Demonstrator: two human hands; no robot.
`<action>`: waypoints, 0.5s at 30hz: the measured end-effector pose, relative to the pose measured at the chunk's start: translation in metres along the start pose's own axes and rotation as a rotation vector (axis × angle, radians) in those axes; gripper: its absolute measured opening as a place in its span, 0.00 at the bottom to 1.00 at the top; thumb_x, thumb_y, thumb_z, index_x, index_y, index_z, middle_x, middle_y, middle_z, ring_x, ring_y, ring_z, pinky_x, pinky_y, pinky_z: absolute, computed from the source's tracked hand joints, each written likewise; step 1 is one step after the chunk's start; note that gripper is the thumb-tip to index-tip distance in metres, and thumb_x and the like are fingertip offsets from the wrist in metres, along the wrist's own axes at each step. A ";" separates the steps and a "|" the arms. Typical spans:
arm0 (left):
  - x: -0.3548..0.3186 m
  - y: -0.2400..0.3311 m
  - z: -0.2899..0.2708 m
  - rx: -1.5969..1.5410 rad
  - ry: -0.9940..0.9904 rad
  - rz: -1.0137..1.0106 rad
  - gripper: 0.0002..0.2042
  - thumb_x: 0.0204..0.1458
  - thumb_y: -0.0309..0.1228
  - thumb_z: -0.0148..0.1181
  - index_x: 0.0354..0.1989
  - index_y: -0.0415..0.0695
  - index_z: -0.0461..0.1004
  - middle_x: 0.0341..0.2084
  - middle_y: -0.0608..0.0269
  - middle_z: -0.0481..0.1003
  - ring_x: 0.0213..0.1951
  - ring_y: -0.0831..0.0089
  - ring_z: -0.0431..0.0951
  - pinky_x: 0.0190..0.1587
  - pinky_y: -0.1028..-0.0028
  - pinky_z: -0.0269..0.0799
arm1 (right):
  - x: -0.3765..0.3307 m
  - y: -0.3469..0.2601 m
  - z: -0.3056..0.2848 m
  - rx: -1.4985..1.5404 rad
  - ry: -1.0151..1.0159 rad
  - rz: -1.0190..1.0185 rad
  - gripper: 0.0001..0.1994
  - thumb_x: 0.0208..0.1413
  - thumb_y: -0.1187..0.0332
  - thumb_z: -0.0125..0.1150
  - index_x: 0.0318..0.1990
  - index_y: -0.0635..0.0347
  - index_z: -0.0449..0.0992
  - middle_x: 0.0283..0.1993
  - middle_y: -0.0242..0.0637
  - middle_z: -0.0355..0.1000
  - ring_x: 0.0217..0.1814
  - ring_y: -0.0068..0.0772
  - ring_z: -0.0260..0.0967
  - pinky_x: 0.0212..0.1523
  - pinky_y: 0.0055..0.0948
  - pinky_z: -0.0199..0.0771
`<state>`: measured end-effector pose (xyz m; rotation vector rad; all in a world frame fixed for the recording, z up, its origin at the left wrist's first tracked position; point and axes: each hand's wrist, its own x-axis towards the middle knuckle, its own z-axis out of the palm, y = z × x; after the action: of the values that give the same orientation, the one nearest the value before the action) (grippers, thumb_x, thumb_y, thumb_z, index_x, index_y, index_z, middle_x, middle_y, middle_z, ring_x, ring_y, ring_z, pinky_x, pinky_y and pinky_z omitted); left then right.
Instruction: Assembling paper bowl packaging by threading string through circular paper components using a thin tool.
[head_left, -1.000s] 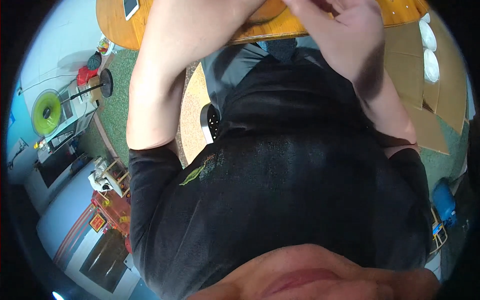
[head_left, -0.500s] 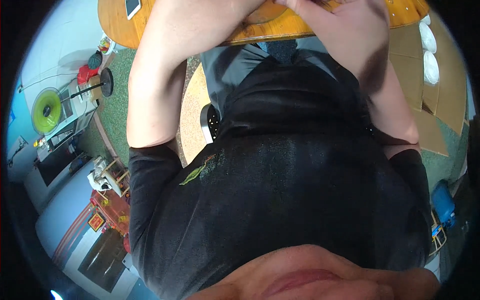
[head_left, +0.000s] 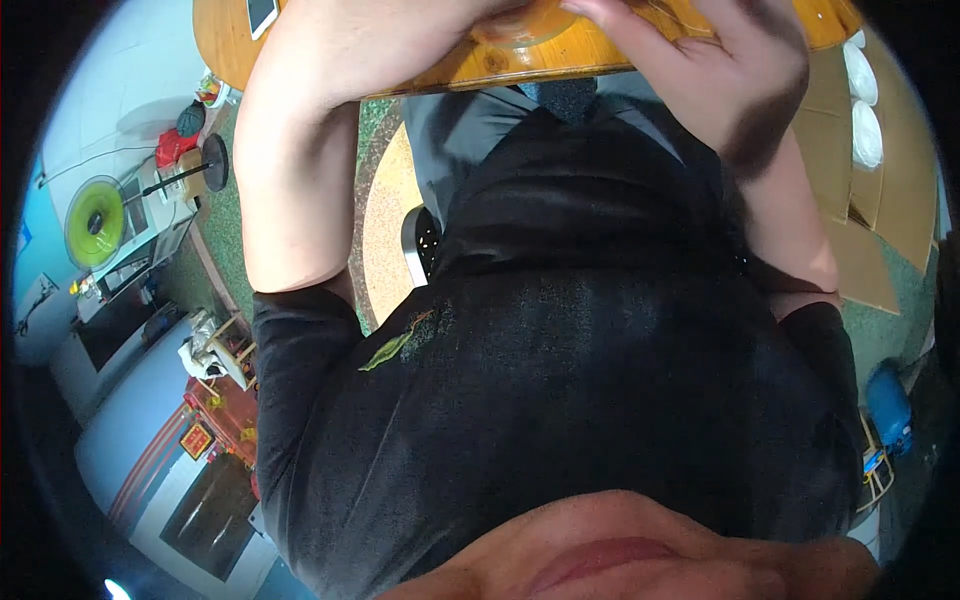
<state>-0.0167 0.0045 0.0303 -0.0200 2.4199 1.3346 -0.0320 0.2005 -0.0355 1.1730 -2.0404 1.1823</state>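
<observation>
My left hand [head_left: 430, 35] is over the near edge of a wooden table [head_left: 480, 72], its fingers cut off by the top of the picture. Across from it, my right hand [head_left: 715, 75] hovers over the same edge with its thumb stretched out to the left, apart from the palm. Its other fingers run mostly out of view, and bare wood shows between them and the thumb. Between the hands lies part of a round, see-through shape [head_left: 525, 32], whose kind I cannot make out. Nothing held shows in either hand.
A white-edged phone [head_left: 262, 15] lies at the table's far left. Flattened cardboard [head_left: 880, 215] covers floor at the right, with white oval objects [head_left: 866, 135] on it. A green fan [head_left: 95, 222] stands at the left; a blue object [head_left: 888, 405] sits far right.
My hands have drawn apart: the left arm shifted left and the right hand moved right. More of the round shape and tabletop shows between them.
</observation>
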 end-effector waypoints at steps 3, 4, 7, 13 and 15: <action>0.002 -0.010 0.000 -0.207 -0.032 0.091 0.06 0.63 0.19 0.54 0.39 0.36 0.78 0.27 0.65 0.79 0.24 0.83 0.74 0.26 0.82 0.69 | 0.000 0.001 0.000 0.134 0.008 0.066 0.10 0.45 0.81 0.71 0.36 0.59 0.83 0.38 0.36 0.74 0.38 0.35 0.75 0.38 0.29 0.73; 0.002 -0.011 -0.003 -0.204 -0.028 0.092 0.06 0.63 0.19 0.54 0.39 0.36 0.78 0.27 0.65 0.79 0.24 0.83 0.74 0.26 0.82 0.69 | 0.001 0.000 -0.001 0.076 -0.013 0.048 0.09 0.45 0.81 0.71 0.34 0.60 0.82 0.37 0.36 0.75 0.38 0.35 0.75 0.39 0.30 0.73; 0.002 -0.014 -0.006 -0.175 -0.075 0.016 0.05 0.63 0.19 0.55 0.39 0.37 0.78 0.27 0.65 0.79 0.26 0.83 0.75 0.28 0.82 0.70 | -0.001 0.006 0.004 0.053 0.011 0.019 0.08 0.46 0.82 0.70 0.33 0.62 0.82 0.36 0.37 0.77 0.37 0.35 0.76 0.39 0.29 0.74; 0.001 -0.018 0.006 -0.302 0.087 0.178 0.04 0.62 0.19 0.56 0.38 0.36 0.78 0.27 0.67 0.78 0.27 0.83 0.75 0.30 0.81 0.71 | -0.018 0.000 0.019 0.285 0.143 0.259 0.03 0.54 0.82 0.68 0.34 0.66 0.79 0.36 0.41 0.78 0.37 0.33 0.77 0.39 0.27 0.76; -0.003 -0.014 0.008 -0.133 0.166 0.072 0.03 0.62 0.19 0.57 0.37 0.37 0.77 0.28 0.69 0.78 0.27 0.84 0.74 0.31 0.81 0.72 | -0.024 -0.006 0.021 0.393 0.193 0.335 0.03 0.56 0.81 0.68 0.34 0.67 0.79 0.36 0.41 0.78 0.37 0.31 0.77 0.39 0.27 0.77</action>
<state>-0.0085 0.0025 0.0165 -0.0825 2.4827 1.5827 -0.0154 0.1909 -0.0611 0.8530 -1.9589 1.8483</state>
